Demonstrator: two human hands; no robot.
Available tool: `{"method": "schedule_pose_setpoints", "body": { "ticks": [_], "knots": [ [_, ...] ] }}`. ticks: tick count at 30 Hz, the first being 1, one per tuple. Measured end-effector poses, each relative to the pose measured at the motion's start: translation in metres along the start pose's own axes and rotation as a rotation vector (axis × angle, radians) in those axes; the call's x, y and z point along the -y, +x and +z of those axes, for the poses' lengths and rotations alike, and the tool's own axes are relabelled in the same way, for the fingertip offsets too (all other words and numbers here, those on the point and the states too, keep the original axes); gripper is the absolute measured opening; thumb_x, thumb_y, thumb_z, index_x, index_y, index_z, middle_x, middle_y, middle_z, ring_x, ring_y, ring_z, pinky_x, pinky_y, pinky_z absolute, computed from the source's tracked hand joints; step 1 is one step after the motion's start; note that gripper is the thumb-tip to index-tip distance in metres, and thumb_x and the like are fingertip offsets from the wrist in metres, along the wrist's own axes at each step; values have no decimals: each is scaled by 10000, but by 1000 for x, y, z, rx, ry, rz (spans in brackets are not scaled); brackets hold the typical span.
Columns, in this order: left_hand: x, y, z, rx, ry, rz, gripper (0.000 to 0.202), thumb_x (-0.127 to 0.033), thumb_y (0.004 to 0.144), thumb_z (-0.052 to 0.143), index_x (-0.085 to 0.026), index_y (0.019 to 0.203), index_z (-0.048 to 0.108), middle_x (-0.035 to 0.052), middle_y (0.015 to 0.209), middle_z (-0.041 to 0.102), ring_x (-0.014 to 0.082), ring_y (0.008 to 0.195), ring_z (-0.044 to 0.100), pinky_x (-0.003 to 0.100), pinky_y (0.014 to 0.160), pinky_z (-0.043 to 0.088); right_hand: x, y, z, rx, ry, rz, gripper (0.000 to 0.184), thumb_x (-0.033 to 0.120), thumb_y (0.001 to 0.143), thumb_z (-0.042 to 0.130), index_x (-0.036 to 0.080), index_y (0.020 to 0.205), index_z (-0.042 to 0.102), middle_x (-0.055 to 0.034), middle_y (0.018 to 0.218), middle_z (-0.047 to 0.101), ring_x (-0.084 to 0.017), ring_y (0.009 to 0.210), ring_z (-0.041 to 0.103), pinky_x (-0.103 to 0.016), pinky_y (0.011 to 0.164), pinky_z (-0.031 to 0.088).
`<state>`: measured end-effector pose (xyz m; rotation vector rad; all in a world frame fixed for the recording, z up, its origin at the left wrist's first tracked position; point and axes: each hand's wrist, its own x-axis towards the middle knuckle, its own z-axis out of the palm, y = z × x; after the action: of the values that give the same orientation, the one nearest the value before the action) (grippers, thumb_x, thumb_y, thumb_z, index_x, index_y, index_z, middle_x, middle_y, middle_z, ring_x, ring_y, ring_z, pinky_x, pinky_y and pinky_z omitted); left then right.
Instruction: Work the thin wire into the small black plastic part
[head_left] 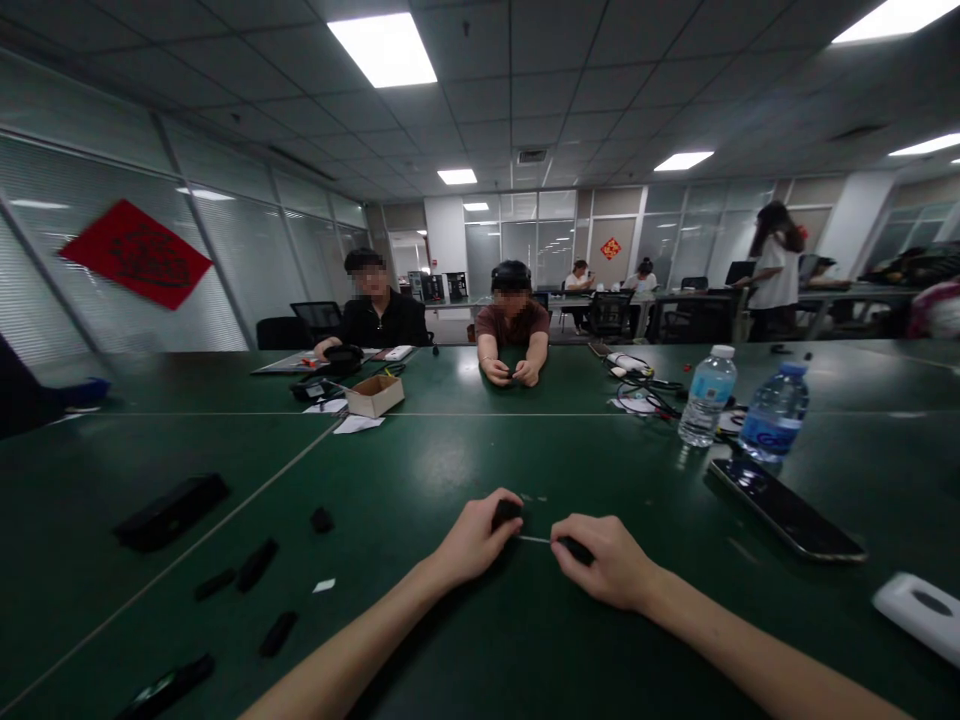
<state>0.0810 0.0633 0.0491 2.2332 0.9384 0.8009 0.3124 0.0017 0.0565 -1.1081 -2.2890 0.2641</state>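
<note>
Over the green table, my left hand (480, 535) is closed around a small black part (507, 512), gripped between thumb and fingers. To its right, my right hand (611, 560) is wrapped round the dark handle of a screwdriver (576, 549). The screwdriver's thin, light shaft points left and reaches the black part or the fingers holding it; its tip cannot be made out. On the table to the left lie several loose black pieces, among them a small block (322, 519) and an oblong piece (257, 565). Near them is a white scrap (324, 585).
A long black case (171, 512) lies at the left. A phone (784, 508), two water bottles (706, 396) and a white device (919, 612) stand or lie at the right. Across the green table (420, 450), two people sit near a cardboard box (375, 396) and cables.
</note>
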Motion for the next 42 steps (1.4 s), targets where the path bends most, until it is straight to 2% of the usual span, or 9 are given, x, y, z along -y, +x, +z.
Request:
{"method": "schedule_pose_setpoints", "body": {
  "ticks": [2, 7, 17, 23, 32, 42],
  "knots": [
    [-1, 0, -1, -20, 39, 4, 226, -297, 895, 532, -186, 1088, 576, 26, 881, 653, 159, 755, 600, 259, 672, 442, 0, 0, 1, -6, -19, 3, 191, 292, 939, 476, 191, 987, 630, -19, 840, 649, -135, 685, 598, -250, 643, 475],
    [-6, -2, -4, -17, 29, -2, 239, -320, 902, 522, -198, 1101, 574, 19, 912, 645, 146, 749, 578, 250, 660, 431, -4, 2, 5, -81, -61, 118, 216, 312, 953, 453, 198, 996, 632, -29, 876, 654, -145, 703, 610, -253, 633, 485],
    [-6, -2, -5, -22, 11, -11, 275, -314, 879, 557, -197, 1128, 568, 13, 885, 630, 134, 721, 552, 247, 659, 425, -5, 4, 6, -55, -96, 166, 217, 331, 957, 443, 207, 984, 619, -29, 865, 642, -156, 706, 604, -273, 662, 481],
    [-6, -4, -6, -24, -53, -13, 269, -325, 907, 519, -224, 1154, 558, 15, 928, 625, 134, 737, 564, 246, 654, 428, -4, 3, 5, -45, -68, 172, 207, 329, 964, 436, 228, 1000, 614, -10, 883, 636, -143, 704, 602, -257, 634, 474],
    [-4, -5, -6, 5, -56, -20, 289, -345, 917, 500, -202, 1164, 547, 24, 916, 616, 123, 686, 556, 239, 625, 430, -7, 3, 7, -38, -63, 160, 212, 334, 964, 445, 231, 1012, 624, -11, 888, 641, -146, 722, 608, -260, 644, 480],
    [-4, -4, -4, 16, -115, 30, 232, -323, 927, 494, -197, 1116, 542, -2, 800, 627, 124, 674, 573, 229, 626, 429, -10, -1, 6, -60, -12, 104, 203, 310, 956, 464, 219, 1022, 633, -14, 905, 667, -145, 731, 626, -252, 655, 495]
  ]
}}
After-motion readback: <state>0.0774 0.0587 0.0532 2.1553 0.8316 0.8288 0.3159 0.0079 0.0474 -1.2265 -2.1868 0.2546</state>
